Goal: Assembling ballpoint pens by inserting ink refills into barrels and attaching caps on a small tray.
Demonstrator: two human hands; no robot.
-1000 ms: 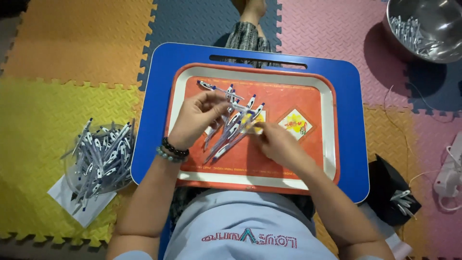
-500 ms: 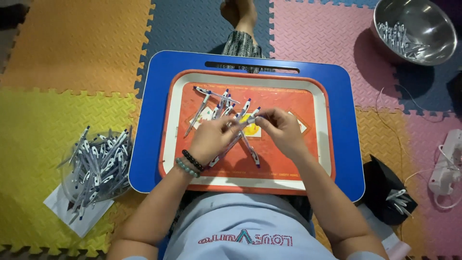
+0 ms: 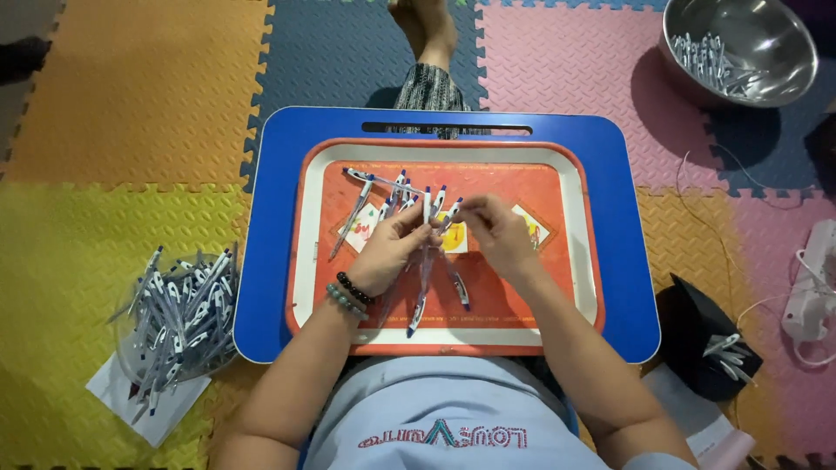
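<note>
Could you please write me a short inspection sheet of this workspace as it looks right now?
Surface: orange tray on a blue lap table, over coloured foam mats.
Job's things: white and blue pens on the tray.
Clutter: pen pile in a clear dish at left; steel bowl with pen parts; black pouch.
Grippers: left hand and right hand both pinch pens mid-tray.
Cables: white wires and power strip at right.
Surroundings: the person's foot beyond the table.
</note>
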